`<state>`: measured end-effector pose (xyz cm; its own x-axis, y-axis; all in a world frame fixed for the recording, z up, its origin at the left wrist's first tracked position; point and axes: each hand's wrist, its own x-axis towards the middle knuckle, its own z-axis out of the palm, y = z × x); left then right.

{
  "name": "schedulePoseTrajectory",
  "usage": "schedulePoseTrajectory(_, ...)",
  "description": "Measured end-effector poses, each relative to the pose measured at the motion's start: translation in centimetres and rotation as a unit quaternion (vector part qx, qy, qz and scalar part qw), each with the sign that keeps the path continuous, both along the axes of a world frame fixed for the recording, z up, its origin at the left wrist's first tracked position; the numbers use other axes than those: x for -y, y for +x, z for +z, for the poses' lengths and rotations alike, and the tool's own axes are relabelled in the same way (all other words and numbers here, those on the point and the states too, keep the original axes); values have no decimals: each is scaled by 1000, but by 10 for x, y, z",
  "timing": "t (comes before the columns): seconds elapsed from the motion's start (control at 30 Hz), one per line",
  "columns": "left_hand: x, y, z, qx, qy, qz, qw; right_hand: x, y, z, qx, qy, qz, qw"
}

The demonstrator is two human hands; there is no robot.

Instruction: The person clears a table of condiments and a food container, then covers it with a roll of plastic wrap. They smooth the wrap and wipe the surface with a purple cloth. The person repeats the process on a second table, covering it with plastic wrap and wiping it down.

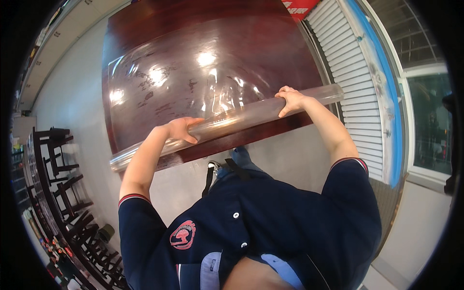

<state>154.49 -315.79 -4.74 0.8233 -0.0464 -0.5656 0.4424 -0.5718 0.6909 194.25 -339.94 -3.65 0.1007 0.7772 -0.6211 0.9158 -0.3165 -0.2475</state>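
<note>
A roll of clear plastic sheet point(235, 119) lies across the near part of a dark red wooden table point(174, 156), its two ends reaching past the table's sides. From the roll, a flat transparent sheet point(174, 87) spreads over the tabletop, with ripples and glare near the middle. My left hand point(183, 128) rests on the left half of the roll, thumb on the near side and fingers over the top. Farther right, my right hand point(291, 100) grips the roll with thumb and fingers spread around it.
A white ribbed radiator point(348, 72) stands close along the table's right side, below a blue-edged ledge point(389, 108). Dark wooden chairs point(69, 188) and a long table line the left. A bin point(106, 233) sits among them. Pale cabinets point(69, 29) run along the far left.
</note>
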Motion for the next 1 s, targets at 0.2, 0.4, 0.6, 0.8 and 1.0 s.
schedulePoseTrajectory(0.2, -27, 19, -19, -48, 97, -87, 990, -10, -45, 28, 66, 102, 123, 985)
schedulePoseTrajectory(0.4, -49, 40, 8, -39, 102, -49, 993, -16, -73, -7, 49, 210, 91, 972)
schedulePoseTrajectory(0.6, 33, -9, 14, 240, 420, 239, 842, -75, -24, -22, -114, 41, 78, 990)
schedulePoseTrajectory(0.8, 14, 8, -31, 220, 372, 212, 877, -108, -32, 7, -20, 65, 99, 993)
schedulePoseTrajectory(1.0, -64, 49, -36, 29, 229, 206, 951, -112, -77, 2, 32, 205, 150, 967)
